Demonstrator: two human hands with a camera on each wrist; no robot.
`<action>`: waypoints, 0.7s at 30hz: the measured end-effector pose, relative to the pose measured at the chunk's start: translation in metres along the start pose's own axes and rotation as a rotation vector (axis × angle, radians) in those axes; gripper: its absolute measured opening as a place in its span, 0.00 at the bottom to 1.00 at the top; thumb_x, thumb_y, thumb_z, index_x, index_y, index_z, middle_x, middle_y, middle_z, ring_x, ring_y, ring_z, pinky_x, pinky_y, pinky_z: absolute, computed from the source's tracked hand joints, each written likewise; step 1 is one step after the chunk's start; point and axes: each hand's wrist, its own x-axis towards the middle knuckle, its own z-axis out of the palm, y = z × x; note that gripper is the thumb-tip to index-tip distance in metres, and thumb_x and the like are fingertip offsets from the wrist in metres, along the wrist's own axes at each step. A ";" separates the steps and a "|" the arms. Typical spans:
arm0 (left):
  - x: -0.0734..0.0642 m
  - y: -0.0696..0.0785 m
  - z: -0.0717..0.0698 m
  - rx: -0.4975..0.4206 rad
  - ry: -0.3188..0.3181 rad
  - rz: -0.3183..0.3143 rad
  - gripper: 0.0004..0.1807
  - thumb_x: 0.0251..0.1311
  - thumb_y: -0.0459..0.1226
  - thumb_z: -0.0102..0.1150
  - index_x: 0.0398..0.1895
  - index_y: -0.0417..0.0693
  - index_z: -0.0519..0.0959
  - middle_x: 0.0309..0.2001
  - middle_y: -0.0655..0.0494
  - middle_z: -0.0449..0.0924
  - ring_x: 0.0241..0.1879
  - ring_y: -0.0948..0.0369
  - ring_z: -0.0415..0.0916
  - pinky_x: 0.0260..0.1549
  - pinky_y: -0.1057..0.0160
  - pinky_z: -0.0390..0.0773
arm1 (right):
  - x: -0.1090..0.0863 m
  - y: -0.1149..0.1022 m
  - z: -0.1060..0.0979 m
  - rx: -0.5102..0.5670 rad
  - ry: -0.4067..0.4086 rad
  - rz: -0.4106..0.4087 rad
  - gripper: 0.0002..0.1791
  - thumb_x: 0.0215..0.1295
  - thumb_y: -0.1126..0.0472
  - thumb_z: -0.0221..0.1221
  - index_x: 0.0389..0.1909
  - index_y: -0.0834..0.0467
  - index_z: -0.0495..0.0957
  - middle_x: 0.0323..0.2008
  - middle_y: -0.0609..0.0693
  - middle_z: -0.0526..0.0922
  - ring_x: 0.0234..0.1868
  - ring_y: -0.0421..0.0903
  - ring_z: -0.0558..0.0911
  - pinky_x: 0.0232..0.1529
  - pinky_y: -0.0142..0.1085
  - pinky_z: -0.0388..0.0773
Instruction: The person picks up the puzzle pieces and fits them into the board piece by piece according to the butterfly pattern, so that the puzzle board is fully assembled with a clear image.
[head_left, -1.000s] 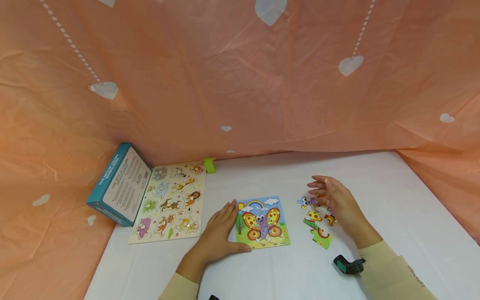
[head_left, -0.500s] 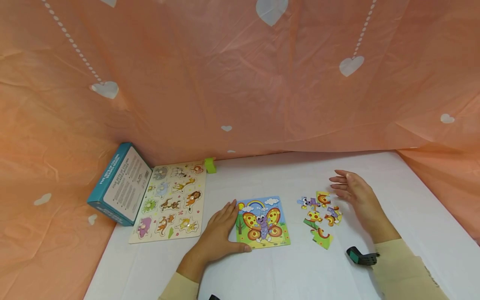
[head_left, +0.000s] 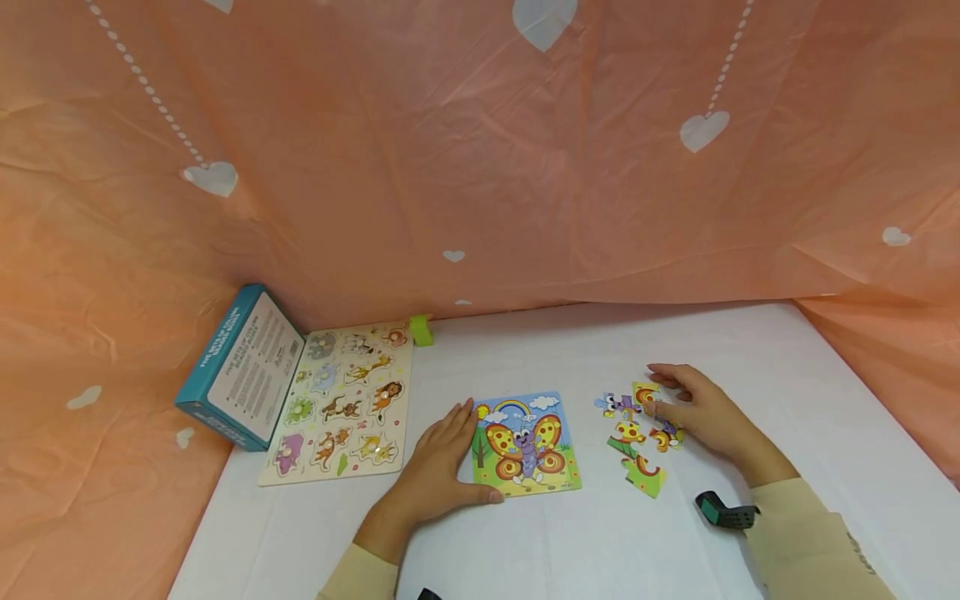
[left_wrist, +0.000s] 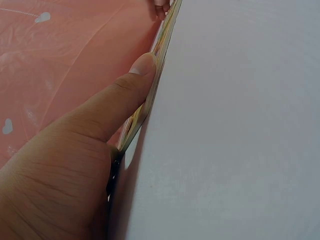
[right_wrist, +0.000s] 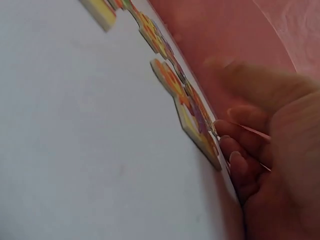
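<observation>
A square butterfly puzzle board [head_left: 525, 446] lies on the white table in the head view. My left hand [head_left: 438, 467] rests along its left side, fingers straight near the upper left corner and thumb against the lower edge. The left wrist view shows that thumb [left_wrist: 120, 95] on the board's edge. Right of the board lie several loose jigsaw pieces, among them a green one [head_left: 643, 478] and a yellow one [head_left: 628, 432]. My right hand [head_left: 701, 408] hovers at the upper right pieces, partly covering them. In the right wrist view its fingers [right_wrist: 240, 145] are beside a piece [right_wrist: 187, 110], thumb apart.
A wooden animal peg puzzle [head_left: 341, 408] lies to the left, with a blue box [head_left: 240, 371] standing against its far left side. A small green block [head_left: 421, 331] is at the back edge. A pink heart-print curtain [head_left: 480, 167] hangs behind the table.
My right hand first drew back to the right from above the pieces, uncovering them, then lowered and reached back toward the upper right ones. The left hand and board stayed put.
</observation>
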 end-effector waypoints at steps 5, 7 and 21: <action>0.000 0.000 0.000 0.002 -0.006 -0.007 0.72 0.51 0.71 0.75 0.88 0.40 0.53 0.88 0.52 0.40 0.86 0.53 0.35 0.81 0.44 0.42 | 0.002 -0.002 0.003 -0.040 -0.016 0.009 0.31 0.72 0.58 0.73 0.69 0.69 0.78 0.68 0.66 0.72 0.69 0.68 0.69 0.68 0.67 0.67; 0.000 0.000 0.000 0.000 -0.004 -0.005 0.72 0.51 0.72 0.75 0.88 0.40 0.53 0.88 0.53 0.40 0.86 0.53 0.35 0.81 0.44 0.42 | 0.002 -0.003 0.004 -0.049 -0.007 0.027 0.28 0.72 0.59 0.73 0.66 0.69 0.80 0.67 0.66 0.70 0.69 0.69 0.67 0.67 0.69 0.67; 0.000 -0.001 0.001 0.003 0.002 -0.001 0.72 0.51 0.71 0.76 0.87 0.39 0.53 0.88 0.52 0.40 0.86 0.53 0.36 0.81 0.43 0.42 | 0.001 -0.002 0.006 0.023 0.132 0.030 0.24 0.72 0.74 0.66 0.66 0.67 0.72 0.46 0.59 0.79 0.44 0.51 0.79 0.41 0.31 0.78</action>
